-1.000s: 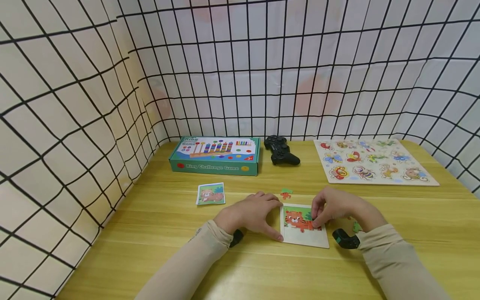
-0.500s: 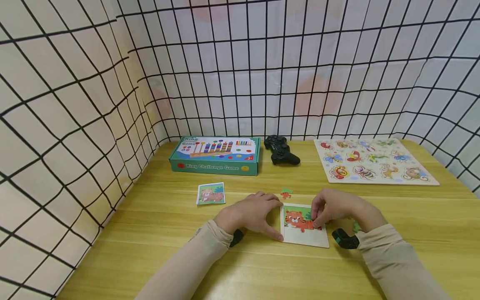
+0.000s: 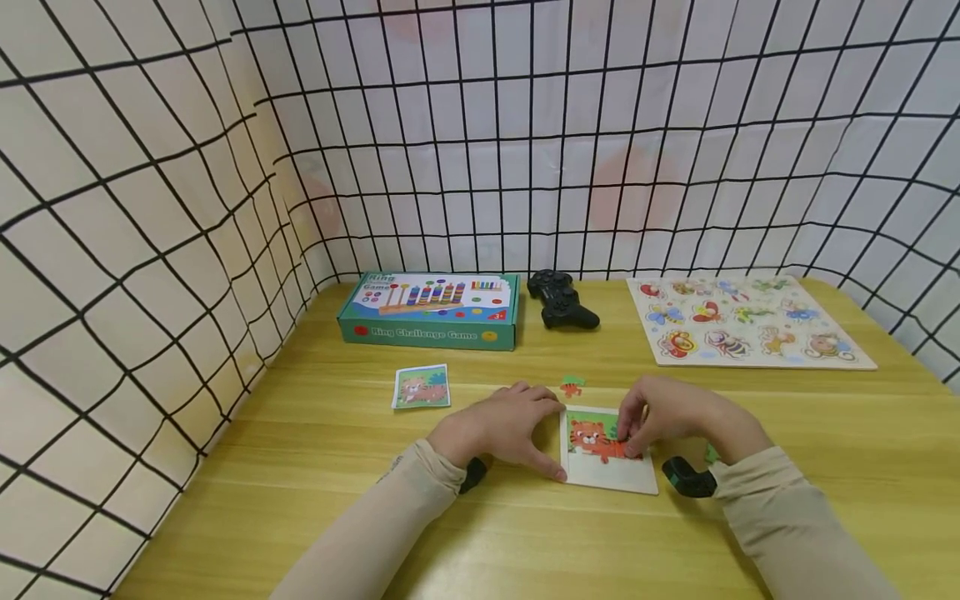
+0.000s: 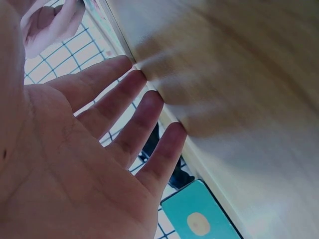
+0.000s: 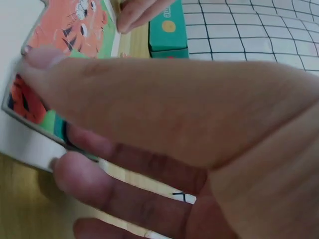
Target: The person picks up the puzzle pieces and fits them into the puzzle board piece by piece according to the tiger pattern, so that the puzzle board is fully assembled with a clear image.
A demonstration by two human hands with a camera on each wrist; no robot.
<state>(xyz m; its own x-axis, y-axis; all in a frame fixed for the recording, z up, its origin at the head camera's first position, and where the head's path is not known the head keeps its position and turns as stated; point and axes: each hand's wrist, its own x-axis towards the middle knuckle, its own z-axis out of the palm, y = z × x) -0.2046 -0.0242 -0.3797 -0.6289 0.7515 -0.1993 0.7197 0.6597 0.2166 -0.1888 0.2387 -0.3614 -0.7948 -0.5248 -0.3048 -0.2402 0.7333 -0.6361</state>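
Note:
A small square puzzle board (image 3: 611,479) lies on the wooden table, its upper half filled with a red tiger picture (image 3: 588,435) and its lower part bare. My left hand (image 3: 508,423) lies along the board's left edge, thumb and fingertips spread against it; the left wrist view shows the fingers nearly straight. My right hand (image 3: 666,417) pinches a puzzle piece (image 5: 31,107) at the right end of the picture, thumb on its top and fingers at its outer edge. A loose tiger piece (image 3: 572,387) lies behind the board; a green piece (image 3: 712,452) is partly hidden by my right wrist.
To the left lies a tiger picture card (image 3: 422,388). Farther back are a green game box (image 3: 427,335), a black game controller (image 3: 562,302) and a wooden insect puzzle board (image 3: 750,323). A white curtain with a black grid (image 3: 480,167) encloses the table.
My right fingertips have shifted very slightly left over the piece. My left hand and the board have stayed in place.

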